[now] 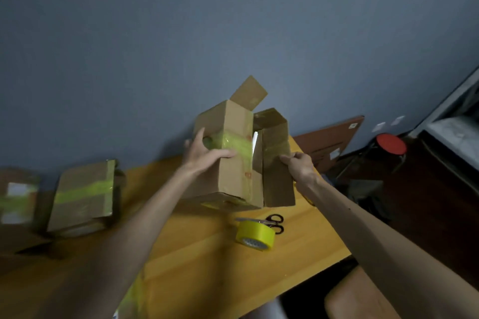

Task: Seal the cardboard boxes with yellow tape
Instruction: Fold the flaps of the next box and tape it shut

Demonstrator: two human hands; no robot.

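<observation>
The cardboard box (233, 181) is up between the two hands, its bottom edge down at the table (207, 280), tilted and standing tall. A band of glossy yellow tape crosses its front face, and more yellow shows along the bottom edge. The top is not closed: one flap sticks up at the back and a long side panel hangs loose on the right, with a bright gap showing between panel and body.

The left hand (204, 155) lies flat over the tape band, fingers straight and pressing, thumb raised along the box's left corner. The right hand (300, 166) has its fingers curled, pinching the outer edge of the loose panel. Both forearms reach forward, bare.

Just below the right hand, nearer the person, a yellow tape roll (255, 234) lies on the table, with black-handled scissors (274, 223) touching it behind. Well left of the left hand sits a taped box (83, 194), and a blurred one (18, 194) further out. Beyond the right hand stands a red-topped stool (391, 144).
</observation>
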